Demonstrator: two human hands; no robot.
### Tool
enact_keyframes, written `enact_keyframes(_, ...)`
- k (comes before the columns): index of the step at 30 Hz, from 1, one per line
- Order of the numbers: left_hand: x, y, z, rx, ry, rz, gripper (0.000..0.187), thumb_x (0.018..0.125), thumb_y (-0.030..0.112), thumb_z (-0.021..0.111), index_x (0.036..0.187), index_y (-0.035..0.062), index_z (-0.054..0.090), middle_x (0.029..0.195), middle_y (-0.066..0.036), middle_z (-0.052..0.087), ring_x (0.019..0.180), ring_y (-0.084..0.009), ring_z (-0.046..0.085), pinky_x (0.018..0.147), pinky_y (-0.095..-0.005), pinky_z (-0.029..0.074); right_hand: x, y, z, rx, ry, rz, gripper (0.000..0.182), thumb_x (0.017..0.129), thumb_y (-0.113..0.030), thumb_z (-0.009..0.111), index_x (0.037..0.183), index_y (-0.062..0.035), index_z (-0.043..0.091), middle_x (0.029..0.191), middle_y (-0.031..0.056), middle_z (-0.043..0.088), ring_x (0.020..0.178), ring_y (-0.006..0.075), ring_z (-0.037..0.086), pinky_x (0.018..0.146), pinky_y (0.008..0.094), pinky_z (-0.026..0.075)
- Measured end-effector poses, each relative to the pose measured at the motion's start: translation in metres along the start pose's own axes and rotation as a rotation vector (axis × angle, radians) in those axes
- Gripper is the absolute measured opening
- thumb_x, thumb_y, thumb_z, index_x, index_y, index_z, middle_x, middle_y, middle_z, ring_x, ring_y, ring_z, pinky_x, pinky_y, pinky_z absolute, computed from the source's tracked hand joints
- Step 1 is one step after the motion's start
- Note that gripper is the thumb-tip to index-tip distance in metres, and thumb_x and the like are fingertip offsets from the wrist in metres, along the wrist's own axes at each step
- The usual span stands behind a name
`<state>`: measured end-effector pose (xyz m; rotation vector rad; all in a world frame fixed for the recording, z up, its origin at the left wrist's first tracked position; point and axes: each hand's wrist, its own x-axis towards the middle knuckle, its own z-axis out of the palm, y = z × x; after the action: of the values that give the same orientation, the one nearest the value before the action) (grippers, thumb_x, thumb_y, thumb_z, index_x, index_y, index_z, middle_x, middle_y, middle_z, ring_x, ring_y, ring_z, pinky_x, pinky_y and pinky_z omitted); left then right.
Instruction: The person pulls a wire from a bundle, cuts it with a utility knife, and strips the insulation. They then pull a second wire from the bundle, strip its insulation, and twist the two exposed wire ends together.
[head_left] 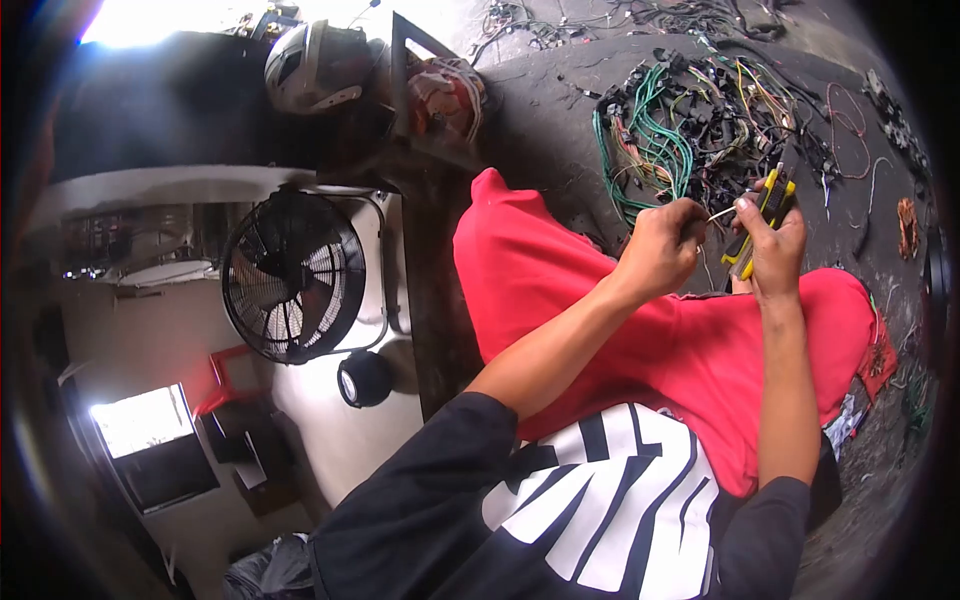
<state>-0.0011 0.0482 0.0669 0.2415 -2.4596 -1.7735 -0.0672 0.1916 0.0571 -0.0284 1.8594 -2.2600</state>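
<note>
Overhead, left hand (660,245) pinches a thin pale wire (722,213); right hand (775,240) grips yellow-black pliers (765,215).

The right hand (775,245) hides most of the yellow-handled tool (765,215), so its jaws cannot be made out. The thin wire (722,213) runs into the left hand (662,248), its end hidden. The wire tangle (700,125) is too dense to sort.

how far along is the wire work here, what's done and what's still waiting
Done: nothing in view can be told as finished. In hand: the left hand pinches a thin pale wire, and the right hand holds a yellow-and-black tool at its end. Left: a large tangle of green and mixed wires lies on the ground beyond the hands, with more strands scattered around.
</note>
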Motion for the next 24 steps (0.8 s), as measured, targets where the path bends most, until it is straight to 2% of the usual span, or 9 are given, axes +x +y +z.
enact_keyframes(3,0.004,0.007,-0.01,0.034,0.014,-0.02,0.021,0.078,0.012,0.061,0.09,-0.0039,0.062,0.074,-0.017,0.063,0.065,-0.0193,0.061,0.061,-0.0306,0.047,0.009,0.003,0.0,0.042,-0.021,0.022,0.022,0.079,0.0,0.06,0.099,-0.0035,0.051,0.079,0.0021,0.057,0.063,0.0087,0.055,0.06,0.0231,0.046)
enact_keyframes(6,0.007,-0.006,-0.048,0.523,0.198,0.297,0.032,0.076,0.02,0.065,0.095,-0.0061,0.062,0.083,-0.021,0.064,0.073,-0.0262,0.064,0.068,-0.0328,0.05,0.016,0.006,0.002,-0.047,-0.005,0.006,0.021,0.079,-0.001,0.06,0.098,-0.0039,0.052,0.079,0.0016,0.057,0.063,0.0086,0.055,0.058,0.023,0.046)
enact_keyframes(7,0.008,0.009,-0.071,0.52,0.075,0.048,0.044,0.073,0.027,0.068,0.1,-0.0076,0.061,0.09,-0.024,0.063,0.08,-0.0312,0.064,0.073,-0.0355,0.051,0.016,0.004,0.005,-0.112,0.0,-0.032,0.021,0.079,-0.002,0.062,0.097,-0.0037,0.053,0.077,0.0006,0.056,0.062,0.0082,0.055,0.057,0.0224,0.046)
enact_keyframes(10,0.021,0.014,-0.124,0.755,-0.035,-0.33,0.051,0.073,0.034,0.068,0.105,-0.0054,0.06,0.089,-0.024,0.064,0.085,-0.029,0.064,0.077,-0.036,0.05,0.015,-0.003,0.018,-0.157,-0.03,-0.106,0.02,0.078,-0.003,0.062,0.096,-0.0033,0.053,0.075,-0.0002,0.056,0.061,0.0074,0.055,0.056,0.0214,0.046)
enact_keyframes(12,0.031,-0.009,-0.147,0.951,-0.088,-0.334,0.056,0.071,0.038,0.067,0.107,-0.0046,0.06,0.092,-0.023,0.064,0.095,-0.0325,0.06,0.084,-0.0368,0.047,0.011,-0.008,0.026,-0.209,-0.082,-0.151,0.016,0.078,-0.001,0.06,0.092,-0.0041,0.052,0.073,-0.0014,0.055,0.061,0.0058,0.052,0.056,0.0212,0.044)
enact_keyframes(17,0.053,-0.108,-0.181,1.126,-0.589,-0.502,0.034,0.069,0.031,0.066,0.089,0.004,0.069,0.087,-0.021,0.065,0.087,-0.0324,0.062,0.08,-0.0376,0.048,0.01,0.001,0.028,-0.341,-0.042,-0.23,0.012,0.076,-0.003,0.061,0.085,-0.0029,0.053,0.068,-0.0012,0.053,0.059,0.0071,0.048,0.056,0.0248,0.041)
enact_keyframes(20,0.063,-0.117,-0.184,1.091,-0.287,-0.366,0.022,0.069,0.025,0.066,0.08,0.0066,0.071,0.079,-0.018,0.066,0.076,-0.0276,0.064,0.072,-0.0369,0.05,0.01,0.001,0.022,-0.349,-0.012,-0.222,0.013,0.076,-0.003,0.061,0.085,-0.0028,0.053,0.067,-0.0013,0.052,0.059,0.0074,0.047,0.056,0.0253,0.041)
enact_keyframes(22,0.072,-0.091,-0.184,0.77,-0.09,-0.491,0.018,0.07,0.015,0.06,0.081,0.0039,0.069,0.077,-0.018,0.065,0.072,-0.028,0.064,0.069,-0.0347,0.051,0.01,0.0,0.017,-0.344,0.002,-0.229,0.013,0.076,-0.003,0.061,0.086,-0.0029,0.053,0.067,-0.0014,0.052,0.059,0.0076,0.047,0.056,0.0255,0.041)
enact_keyframes(24,0.081,-0.078,-0.185,0.593,0.036,-0.418,0.017,0.07,0.011,0.059,0.081,0.0059,0.07,0.075,-0.016,0.065,0.069,-0.0248,0.064,0.068,-0.0336,0.05,0.01,-0.001,0.013,-0.333,0.015,-0.235,0.013,0.076,-0.003,0.061,0.086,-0.0028,0.053,0.067,-0.0014,0.052,0.058,0.0079,0.047,0.056,0.0258,0.041)
